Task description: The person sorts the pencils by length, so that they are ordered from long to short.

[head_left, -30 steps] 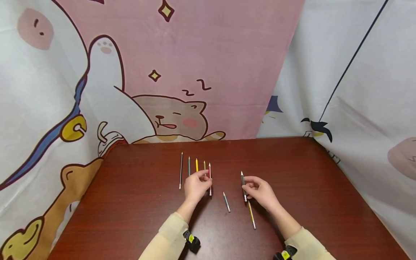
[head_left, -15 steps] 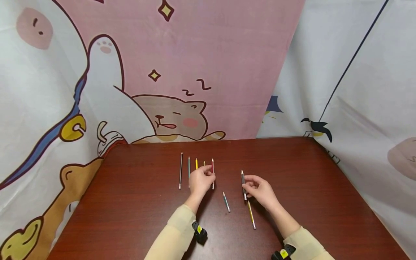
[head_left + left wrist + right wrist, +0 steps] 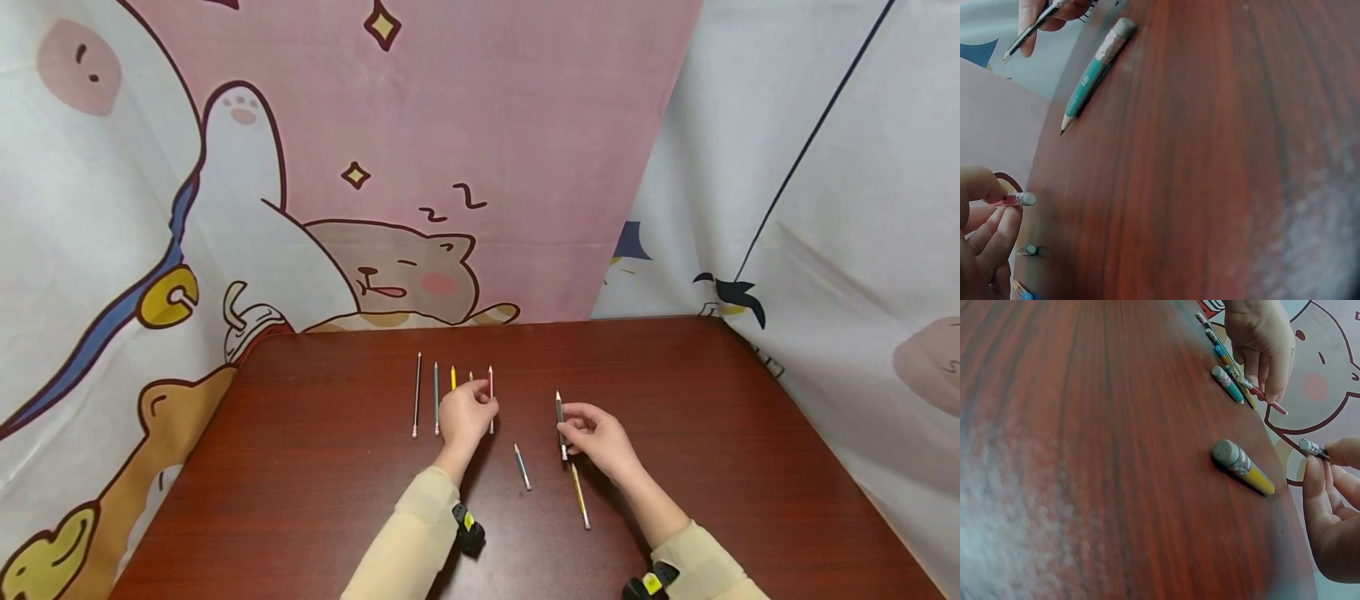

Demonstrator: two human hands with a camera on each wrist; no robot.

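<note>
On the brown table (image 3: 300, 500), the left hand (image 3: 465, 414) pinches a red pencil (image 3: 491, 385), thumb and fingers closed on it, beside a row of pencils (image 3: 437, 397) which it partly covers in the head view; the right wrist view shows their near ends. Right hand (image 3: 602, 440) pinches a dark pencil (image 3: 559, 408) likewise. Short teal pencil (image 3: 522, 467) lies between the hands; lettering on it visible only from the left wrist. Yellow pencil (image 3: 581, 497), nearer the person than the right hand, shows in head and right wrist views alone.

The head view looks forward and down on the table (image 3: 300, 500). Both wrist views look from closer, sharing the red pencil (image 3: 1255, 391).
</note>
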